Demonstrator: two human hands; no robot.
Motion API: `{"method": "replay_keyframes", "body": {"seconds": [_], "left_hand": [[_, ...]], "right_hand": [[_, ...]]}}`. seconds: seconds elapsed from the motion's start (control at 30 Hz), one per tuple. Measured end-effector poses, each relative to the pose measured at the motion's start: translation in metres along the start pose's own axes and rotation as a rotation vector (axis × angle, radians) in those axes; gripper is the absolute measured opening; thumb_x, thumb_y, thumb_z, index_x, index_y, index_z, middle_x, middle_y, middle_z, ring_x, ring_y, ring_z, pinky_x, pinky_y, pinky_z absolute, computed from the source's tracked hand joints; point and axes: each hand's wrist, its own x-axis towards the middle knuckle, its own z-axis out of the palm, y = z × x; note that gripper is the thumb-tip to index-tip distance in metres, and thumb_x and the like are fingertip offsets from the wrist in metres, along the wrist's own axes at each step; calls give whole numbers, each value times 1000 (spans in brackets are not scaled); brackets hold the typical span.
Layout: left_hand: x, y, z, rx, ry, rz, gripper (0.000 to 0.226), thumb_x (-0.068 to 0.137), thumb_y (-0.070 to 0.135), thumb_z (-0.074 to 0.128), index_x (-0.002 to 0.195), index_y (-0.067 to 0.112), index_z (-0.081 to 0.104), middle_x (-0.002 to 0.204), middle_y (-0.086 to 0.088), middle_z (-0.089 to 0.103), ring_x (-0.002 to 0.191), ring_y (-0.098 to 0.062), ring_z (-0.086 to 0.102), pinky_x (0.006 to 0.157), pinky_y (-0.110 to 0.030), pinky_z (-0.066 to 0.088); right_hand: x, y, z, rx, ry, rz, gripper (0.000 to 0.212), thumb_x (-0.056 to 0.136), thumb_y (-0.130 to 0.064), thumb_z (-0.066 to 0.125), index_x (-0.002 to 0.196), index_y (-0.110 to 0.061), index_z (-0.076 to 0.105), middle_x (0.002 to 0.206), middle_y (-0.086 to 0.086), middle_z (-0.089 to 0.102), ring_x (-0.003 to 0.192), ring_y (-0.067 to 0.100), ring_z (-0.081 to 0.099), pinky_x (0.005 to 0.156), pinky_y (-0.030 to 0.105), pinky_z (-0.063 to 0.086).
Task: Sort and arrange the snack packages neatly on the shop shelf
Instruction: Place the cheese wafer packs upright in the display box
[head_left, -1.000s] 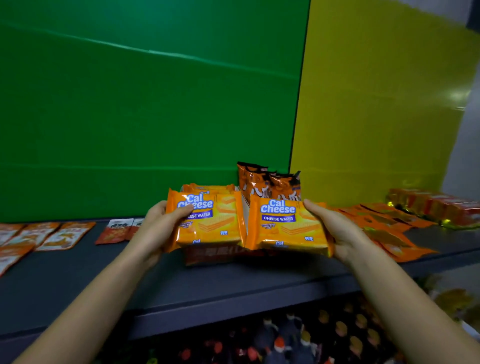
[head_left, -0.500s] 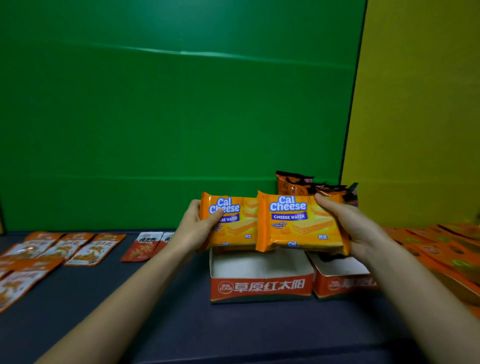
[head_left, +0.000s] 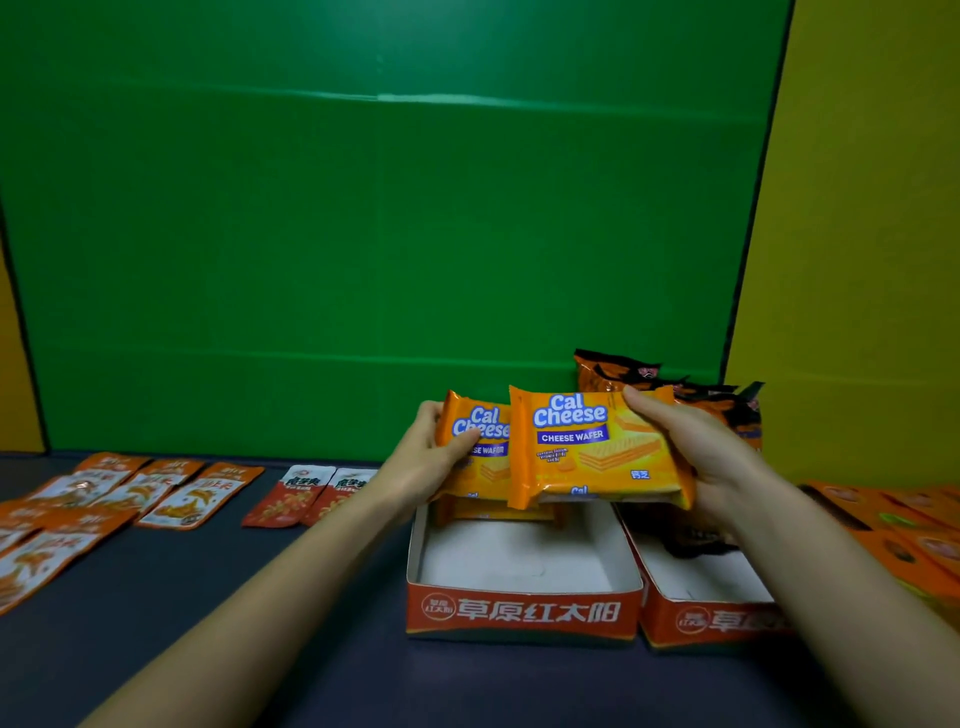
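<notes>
My left hand (head_left: 423, 457) grips an orange Cal Cheese wafer pack (head_left: 480, 457) by its left edge. My right hand (head_left: 696, 457) holds a second Cal Cheese pack (head_left: 592, 449) by its right side, overlapping the first pack in front. Both packs hover over the back of an open red and white carton tray (head_left: 519, 610) on the dark shelf (head_left: 260, 623). Another orange pack (head_left: 498, 512) lies inside the tray at the back, mostly hidden.
A second carton tray (head_left: 711, 621) stands to the right with dark orange snack bags (head_left: 613, 371) at its back. Flat orange sachets (head_left: 192, 496) and red sachets (head_left: 288, 496) lie at the left; orange packets (head_left: 909, 525) lie at the right. Green and yellow panels back the shelf.
The view has closed in on the shelf and the trays. My two hands have brought the packs together, so the right pack now overlaps the left one above the tray.
</notes>
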Motion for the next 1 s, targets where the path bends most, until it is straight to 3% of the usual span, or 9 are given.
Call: {"method": "replay_keyframes", "body": {"seconds": [0.13, 0.2, 0.3, 0.4, 0.47, 0.57, 0.73, 0.87, 1.0], "left_hand": [[5, -4, 5, 307, -50, 109, 28, 87, 17, 63, 109, 17, 48, 108, -6, 61, 85, -14, 59, 78, -28, 52], [8, -4, 4, 467, -7, 173, 31, 82, 22, 69, 108, 17, 54, 105, -5, 63, 83, -14, 58, 73, -24, 47], [12, -3, -5, 640, 45, 174, 28, 70, 29, 79, 88, 18, 59, 93, -4, 67, 73, -14, 59, 64, -20, 45], [13, -4, -13, 731, 40, 120, 61, 48, 52, 75, 96, 16, 62, 101, -4, 70, 91, -23, 65, 88, -37, 48], [15, -8, -12, 780, 68, 122, 67, 51, 54, 75, 104, 16, 61, 106, -2, 69, 99, -23, 62, 96, -37, 39], [17, -13, -7, 954, 168, 190, 52, 69, 41, 75, 112, 18, 59, 106, -1, 65, 104, -22, 55, 83, -30, 24], [12, -7, -10, 983, 188, 301, 34, 70, 35, 69, 96, 22, 51, 82, 8, 56, 94, -20, 53, 69, -29, 15], [11, 2, -30, 839, 199, 266, 14, 80, 20, 66, 86, 27, 55, 69, 20, 55, 81, -13, 56, 83, -28, 29], [9, 2, -50, 809, 301, 232, 9, 82, 18, 66, 84, 23, 59, 75, 10, 60, 77, -14, 54, 92, -37, 43]], "right_hand": [[4, 1, 2, 3, -18, -6, 16, 84, -31, 66, 87, -15, 63, 60, 8, 72, 49, 22, 69, 47, 40, 58], [3, 2, 3, 12, -26, -27, 15, 85, -29, 65, 84, -14, 63, 60, 7, 72, 48, 21, 69, 47, 39, 57], [2, 8, 6, 20, -26, -68, 12, 86, -22, 64, 82, -12, 61, 58, 4, 71, 47, 17, 68, 46, 31, 57], [-2, 14, 10, -13, -22, -93, 9, 88, -17, 62, 82, -9, 61, 57, 3, 70, 45, 13, 66, 43, 24, 55], [-3, 17, 13, -33, -14, -113, 7, 88, -16, 62, 84, -11, 61, 68, 6, 70, 50, 15, 66, 43, 22, 54], [-3, 23, 18, -23, -33, -124, 4, 88, -16, 62, 85, -14, 61, 69, 4, 69, 52, 14, 67, 44, 22, 55], [0, 31, 32, 51, -69, -184, 8, 89, -15, 60, 95, -11, 62, 80, 7, 70, 56, 9, 69, 53, 24, 58], [3, 43, 41, 41, -123, -172, 4, 89, -15, 60, 93, -17, 60, 87, 6, 70, 64, 11, 70, 59, 26, 59], [7, 49, 39, -232, -168, -217, 12, 87, -16, 64, 93, -23, 57, 100, 2, 64, 80, 10, 67, 64, 23, 57]]}}
